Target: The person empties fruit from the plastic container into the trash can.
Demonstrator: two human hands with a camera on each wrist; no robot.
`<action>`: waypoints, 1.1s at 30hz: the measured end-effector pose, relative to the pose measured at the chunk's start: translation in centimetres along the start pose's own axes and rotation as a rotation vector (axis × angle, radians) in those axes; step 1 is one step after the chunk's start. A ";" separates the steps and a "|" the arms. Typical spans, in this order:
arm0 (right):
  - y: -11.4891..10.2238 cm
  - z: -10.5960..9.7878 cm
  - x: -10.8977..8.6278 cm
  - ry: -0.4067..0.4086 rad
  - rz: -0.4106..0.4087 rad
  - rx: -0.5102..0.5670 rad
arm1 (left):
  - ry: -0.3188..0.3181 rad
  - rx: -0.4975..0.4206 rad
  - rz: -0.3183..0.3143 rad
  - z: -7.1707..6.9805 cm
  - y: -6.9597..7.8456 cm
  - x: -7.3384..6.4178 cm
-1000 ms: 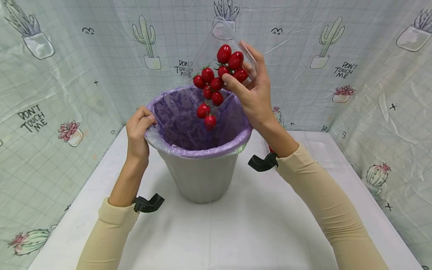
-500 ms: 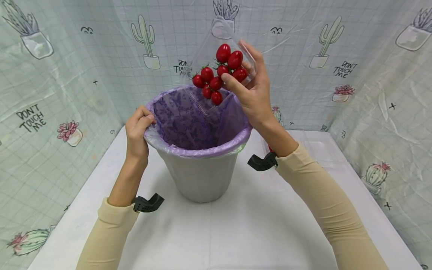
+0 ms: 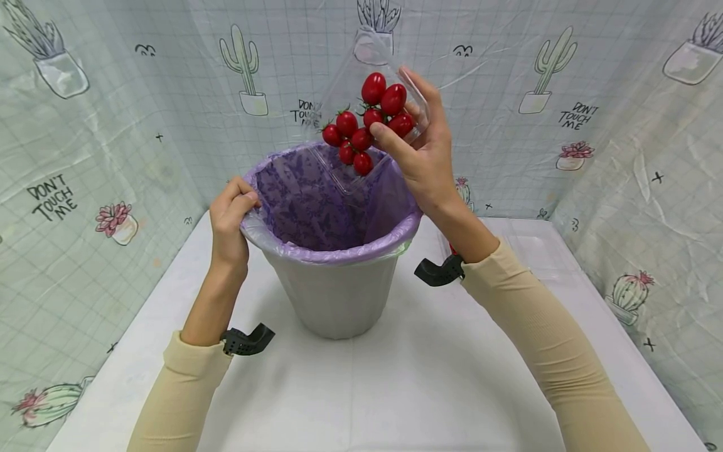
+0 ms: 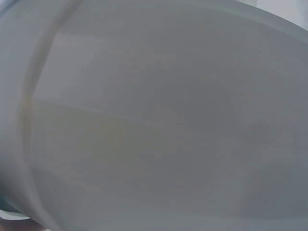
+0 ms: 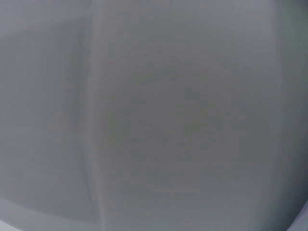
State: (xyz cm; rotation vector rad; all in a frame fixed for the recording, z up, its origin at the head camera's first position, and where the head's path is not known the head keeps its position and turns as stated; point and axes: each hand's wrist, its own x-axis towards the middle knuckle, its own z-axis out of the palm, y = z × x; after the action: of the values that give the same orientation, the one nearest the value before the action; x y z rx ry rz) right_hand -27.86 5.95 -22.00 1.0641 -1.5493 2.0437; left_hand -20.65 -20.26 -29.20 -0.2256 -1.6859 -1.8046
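My right hand (image 3: 420, 147) holds a clear plastic box (image 3: 344, 81) by its right side, tilted over the bin's mouth. Several red cherry tomatoes (image 3: 361, 139) lie in the box, some with green stems, and the thumb lies over the lower right ones. Below stands a white trash bin (image 3: 339, 295) lined with a purple patterned bag (image 3: 310, 201) folded over the rim. At the rim's left side, my left hand (image 3: 230, 210) grips the edge with curled fingers. The bin's outer wall (image 4: 159, 115) fills the left wrist view, and the right wrist view shows only its pale wall (image 5: 183, 115).
Behind the right forearm, a clear plastic container (image 3: 533, 254) lies on the white table (image 3: 452, 370), with a bit of red showing beside the wrist. A cactus-print cloth (image 3: 186, 94) encloses the back and both sides.
Two tomatoes that were falling below the box one second ago have dropped out of sight into the bin. Both hands and the box have stayed nearly still.
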 end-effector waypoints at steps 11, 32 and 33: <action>-0.4 0.1 0.0 0.005 0.019 0.011 | 0.005 0.007 -0.002 -0.1 0.2 -0.1; -0.7 0.0 0.3 -0.011 -0.020 -0.090 | 0.008 -0.007 0.000 0.1 0.5 -0.2; -0.7 0.0 0.3 -0.015 -0.029 -0.098 | 0.007 -0.005 0.000 0.1 0.5 -0.2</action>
State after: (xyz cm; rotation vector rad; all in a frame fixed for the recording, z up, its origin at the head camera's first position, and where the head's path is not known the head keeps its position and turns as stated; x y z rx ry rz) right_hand -27.58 6.17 -21.38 1.0614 -1.6138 1.9239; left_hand -20.26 -20.06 -28.85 -0.2207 -1.6764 -1.8084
